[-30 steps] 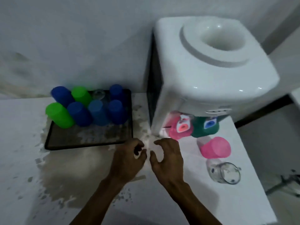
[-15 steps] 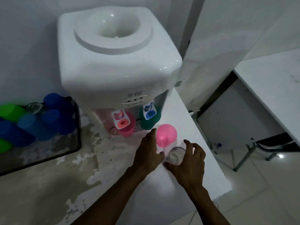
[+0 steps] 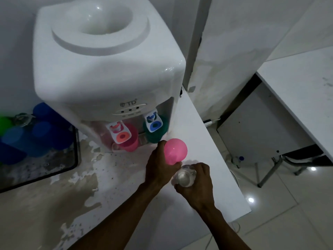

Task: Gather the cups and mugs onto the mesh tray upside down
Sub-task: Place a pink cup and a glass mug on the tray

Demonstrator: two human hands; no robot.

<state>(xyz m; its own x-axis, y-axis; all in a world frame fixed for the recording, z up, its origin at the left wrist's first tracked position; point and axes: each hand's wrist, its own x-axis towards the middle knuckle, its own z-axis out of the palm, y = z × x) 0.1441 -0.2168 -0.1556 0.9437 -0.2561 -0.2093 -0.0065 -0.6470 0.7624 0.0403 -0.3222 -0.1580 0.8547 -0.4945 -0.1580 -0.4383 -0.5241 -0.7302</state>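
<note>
Two cups getting grabbed at once near the counter's (image 3: 207,134) right edge: right hand (image 3: 199,184) wrapped around the clear ribbed glass mug (image 3: 185,176), left hand (image 3: 159,167) clamped on the smooth pink plastic cup (image 3: 175,151), base up, presumably to save a trip. Further back, a pink plastic mug (image 3: 130,141) and a dark green cup (image 3: 153,135) sit under the white dispenser's (image 3: 108,69) taps. Black mesh tray (image 3: 74,159) at the left edge already holds blue and green tumblers (image 3: 45,130) upside down.

A pink cup (image 3: 175,151), bottom up, sits in the left hand (image 3: 159,167). A clear glass mug (image 3: 184,178) sits in the right hand (image 3: 199,184), just beside it. Blue cups (image 3: 43,134) stand upside down on the tray (image 3: 76,141), well left.
</note>
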